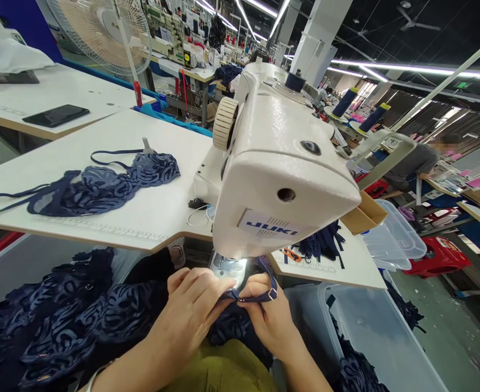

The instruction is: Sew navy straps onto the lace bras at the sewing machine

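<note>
The left hand point(186, 310) and right hand point(270, 316) meet at the wearer's twelve o'clock, each grip pinched narrow on a navy strap point(260, 298); its metal ring point(272, 294) shows by the right fingers. The strap sits at six o'clock from the sewing machine's head point(281, 179), just below it. Navy patterned garments point(60, 326) heap up at eight o'clock, and I see a clear bin point(370, 310) at four. On the white bench point(158, 211), a navy bra point(109, 185) lies at ten o'clock from the hands, an orange cutter point(291, 254) near one. Past the bra, a black phone point(56, 115) rests on another bench point(11, 98); farther, at eleven, stands a fan point(105, 32).
</note>
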A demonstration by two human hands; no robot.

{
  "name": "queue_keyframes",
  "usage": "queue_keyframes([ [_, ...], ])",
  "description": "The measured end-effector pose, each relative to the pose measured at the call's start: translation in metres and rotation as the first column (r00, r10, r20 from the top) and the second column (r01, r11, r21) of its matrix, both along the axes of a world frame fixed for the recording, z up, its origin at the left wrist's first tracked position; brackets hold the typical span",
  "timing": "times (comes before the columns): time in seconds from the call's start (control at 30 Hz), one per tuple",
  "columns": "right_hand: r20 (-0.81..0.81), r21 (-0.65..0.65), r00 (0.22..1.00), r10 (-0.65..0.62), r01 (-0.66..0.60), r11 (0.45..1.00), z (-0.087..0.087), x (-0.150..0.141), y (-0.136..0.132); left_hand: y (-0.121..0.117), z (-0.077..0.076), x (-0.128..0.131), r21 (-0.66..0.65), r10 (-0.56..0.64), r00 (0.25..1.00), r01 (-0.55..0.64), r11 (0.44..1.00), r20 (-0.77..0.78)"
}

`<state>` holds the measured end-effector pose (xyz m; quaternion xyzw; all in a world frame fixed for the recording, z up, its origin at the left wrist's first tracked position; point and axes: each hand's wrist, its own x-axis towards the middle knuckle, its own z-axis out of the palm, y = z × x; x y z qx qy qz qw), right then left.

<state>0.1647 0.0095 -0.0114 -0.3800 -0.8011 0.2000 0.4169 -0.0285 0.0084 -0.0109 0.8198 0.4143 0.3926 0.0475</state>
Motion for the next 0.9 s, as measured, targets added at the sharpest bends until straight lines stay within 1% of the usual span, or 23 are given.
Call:
queue_keyframes([
  [0.17,0.014,0.027,1.0,-0.012,0.012,1.0,0.001,0.0,-0.002,-0.003,-0.001,-0.001,-0.015,-0.024,1.0,0.024,1.0,0.001],
  [0.27,-0.012,0.008,1.0,-0.01,0.01,1.0,0.001,-0.001,-0.003,-0.003,0.003,-0.001,-0.07,-0.042,0.999,0.043,0.997,0.02],
  [0.4,-0.114,-0.101,0.993,0.02,-0.031,0.994,0.003,-0.004,-0.005,-0.002,0.007,0.0,-0.209,-0.074,0.997,0.08,0.975,0.034],
  [0.5,-0.127,-0.254,0.991,-0.049,0.015,0.967,0.007,-0.01,-0.004,-0.002,0.008,-0.001,-0.261,-0.047,0.999,0.045,0.964,0.002],
  [0.53,-0.121,-0.303,0.989,-0.089,0.048,0.952,0.007,-0.012,-0.003,-0.002,0.008,-0.002,-0.247,-0.014,1.0,0.009,0.969,-0.018],
  [0.57,-0.113,-0.337,0.985,-0.131,0.086,0.938,0.007,-0.015,-0.001,-0.002,0.007,-0.003,-0.203,0.039,0.999,-0.046,0.978,-0.038],
  [0.63,-0.098,-0.348,0.973,-0.21,0.164,0.923,0.004,-0.021,0.004,-0.003,0.002,-0.005,-0.043,0.167,0.985,-0.169,0.985,-0.053],
  [0.67,-0.092,-0.34,0.965,-0.244,0.2,0.919,0.001,-0.024,0.007,-0.003,-0.001,-0.007,0.044,0.19,0.98,-0.188,0.981,-0.053],
  [0.7,-0.092,-0.33,0.958,-0.27,0.227,0.916,-0.001,-0.026,0.009,-0.003,-0.004,-0.008,0.119,0.171,0.984,-0.163,0.979,-0.057],
  [0.73,-0.1,-0.325,0.952,-0.288,0.243,0.914,-0.003,-0.028,0.012,-0.003,-0.008,-0.01,0.165,0.118,0.99,-0.104,0.981,-0.077],
  [0.77,-0.114,-0.33,0.946,-0.303,0.251,0.91,-0.005,-0.029,0.014,-0.003,-0.012,-0.011,0.185,0.049,0.993,-0.027,0.982,-0.111],
  [0.8,-0.129,-0.342,0.94,-0.317,0.258,0.904,-0.006,-0.03,0.015,-0.003,-0.016,-0.012,0.188,-0.013,0.989,0.04,0.981,-0.147],
  [0.83,-0.143,-0.36,0.933,-0.332,0.263,0.895,-0.007,-0.031,0.017,-0.002,-0.02,-0.013,0.183,-0.046,0.983,0.08,0.98,-0.179],
  [0.9,-0.17,-0.418,0.918,-0.357,0.261,0.87,-0.006,-0.031,0.02,0.0,-0.026,-0.015,0.157,-0.041,0.973,0.078,0.984,-0.228],
])
